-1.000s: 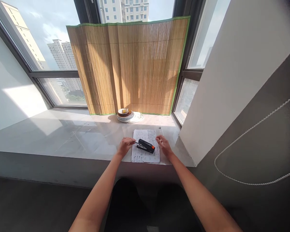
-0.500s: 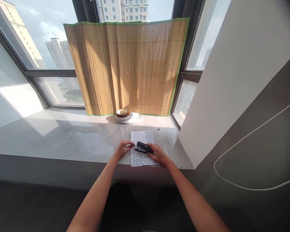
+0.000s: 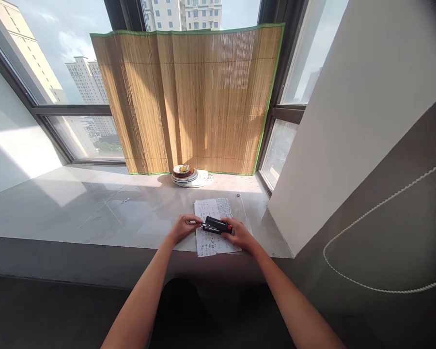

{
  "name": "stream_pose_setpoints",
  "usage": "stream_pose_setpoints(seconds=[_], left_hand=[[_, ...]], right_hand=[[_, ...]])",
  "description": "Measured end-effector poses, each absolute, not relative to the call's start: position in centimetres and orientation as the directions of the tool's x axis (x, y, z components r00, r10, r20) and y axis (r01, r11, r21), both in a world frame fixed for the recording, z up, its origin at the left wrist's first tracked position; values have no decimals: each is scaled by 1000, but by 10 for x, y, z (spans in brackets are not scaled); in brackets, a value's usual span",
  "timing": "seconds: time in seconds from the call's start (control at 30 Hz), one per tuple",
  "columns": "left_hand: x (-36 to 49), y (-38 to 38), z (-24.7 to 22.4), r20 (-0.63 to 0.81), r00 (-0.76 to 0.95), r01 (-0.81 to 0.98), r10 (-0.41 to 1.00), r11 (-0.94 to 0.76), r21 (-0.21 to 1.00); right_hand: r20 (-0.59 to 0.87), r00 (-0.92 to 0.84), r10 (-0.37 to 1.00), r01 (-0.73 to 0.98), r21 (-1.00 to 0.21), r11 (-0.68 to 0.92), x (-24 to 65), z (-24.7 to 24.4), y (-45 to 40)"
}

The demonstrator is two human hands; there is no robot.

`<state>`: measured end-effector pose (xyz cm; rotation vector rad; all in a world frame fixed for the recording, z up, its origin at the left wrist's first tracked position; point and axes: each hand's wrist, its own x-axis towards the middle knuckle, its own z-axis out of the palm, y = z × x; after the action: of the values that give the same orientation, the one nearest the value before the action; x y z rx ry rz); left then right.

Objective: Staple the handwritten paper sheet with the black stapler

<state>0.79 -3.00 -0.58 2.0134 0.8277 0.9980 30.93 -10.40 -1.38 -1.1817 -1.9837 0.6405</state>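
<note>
My right hand [image 3: 240, 234] grips the right end of a black stapler [image 3: 218, 225], which has a red spot near my fingers. The stapler's two long black parts lie apart at a narrow angle, with a bit of silvery metal at the left end. There the closed fingertips of my left hand [image 3: 184, 227] pinch something thin and metallic; its kind is too small to tell. Beneath the stapler are sheets of handwritten paper [image 3: 211, 248], flat on the pale window sill [image 3: 72, 213] at its front edge.
Behind the paper stands a stack of small plates [image 3: 185, 180]. A bamboo mat [image 3: 203, 102] with green edging leans upright against the window. A white wall [image 3: 330, 126] closes off the right side, and a beaded cord [image 3: 370, 220] hangs in a loop there.
The stapler has turned slightly and is more level, its red spot showing more plainly. My left fingers stay at its left end. The whole view has shifted a little.
</note>
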Motion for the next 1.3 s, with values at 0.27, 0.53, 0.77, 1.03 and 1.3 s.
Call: stream_pose_setpoints(seconds=[0.27,0.53,0.77,1.03,1.3], left_hand=[[8,-35,1,347,516,255,783,-527,810],[9,-36,2,331,524,248,785,-513,822],[9,-35,1,374,553,235,745,-569,788],[10,-35,-1,379,573,264,727,-601,754],[11,-32,-2,346,614,234,709,-582,779]], right_hand=[[326,-312,892,525,-724,448,310,-12,-104],[298,-289,910,518,-751,410,313,-11,-103],[276,-267,923,504,-777,378,314,-6,-105],[283,-221,933,487,-797,357,316,-5,-104],[278,7,961,370,-893,256,325,-11,-98]])
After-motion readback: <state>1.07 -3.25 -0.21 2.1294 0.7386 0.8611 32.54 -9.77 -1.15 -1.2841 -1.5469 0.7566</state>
